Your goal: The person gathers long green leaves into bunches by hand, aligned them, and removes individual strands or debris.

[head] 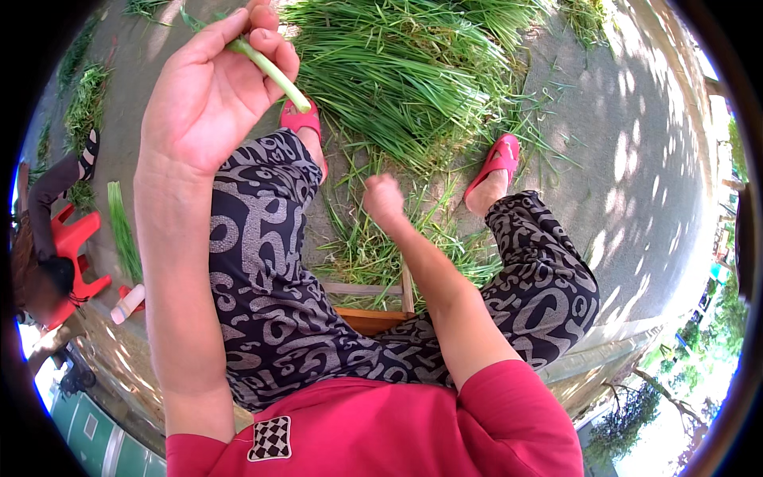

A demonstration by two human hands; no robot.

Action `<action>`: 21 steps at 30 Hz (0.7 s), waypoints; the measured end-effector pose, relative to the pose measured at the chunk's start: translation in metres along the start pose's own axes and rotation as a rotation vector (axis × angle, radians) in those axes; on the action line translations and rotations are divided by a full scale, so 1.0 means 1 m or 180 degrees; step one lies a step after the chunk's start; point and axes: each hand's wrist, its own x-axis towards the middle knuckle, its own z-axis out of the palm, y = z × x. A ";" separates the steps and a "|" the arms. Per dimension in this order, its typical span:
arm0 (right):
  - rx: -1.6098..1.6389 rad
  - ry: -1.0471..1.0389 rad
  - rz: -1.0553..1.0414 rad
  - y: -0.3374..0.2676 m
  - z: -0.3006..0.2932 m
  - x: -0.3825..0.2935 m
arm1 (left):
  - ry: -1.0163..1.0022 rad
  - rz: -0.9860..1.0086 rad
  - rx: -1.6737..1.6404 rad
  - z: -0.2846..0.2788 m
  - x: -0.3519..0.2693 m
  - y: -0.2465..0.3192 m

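Observation:
Raised at the upper left, palm up, my left hand [208, 113] pinches a green leafy stalk [271, 70] between thumb and fingers. The stalk's pale cut-looking end points down and right; its leafy part is mostly hidden behind the hand. My right hand [383, 200] is low between my knees, above loose green and yellowed leaf scraps [357, 253]. Motion blurs it, its fingers look curled, and whether they hold anything is unclear. Beyond both hands, a large heap of long green stalks [405, 95] lies on the ground.
I sit on a wooden seat [369, 321], my red sandals [499, 160] flanking the heap. To the left lie a neat green bundle [123, 229] and a pale roll-like object [127, 304]. Another person [45, 203] sits near a red plastic stool [80, 238]. More greens [86, 101] lie farther off.

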 end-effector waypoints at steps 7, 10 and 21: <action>-0.0584 0.0590 0.0202 0.070 -0.041 0.037 | 0.0064 0.0001 -0.0098 0.005 -0.004 0.001; -0.0644 0.0613 0.0281 0.076 -0.038 0.044 | 0.0113 -0.0058 -0.0179 0.007 -0.004 0.001; -0.1234 0.0840 0.0304 0.063 -0.014 0.057 | 0.0167 -0.0104 -0.0124 0.013 0.001 -0.003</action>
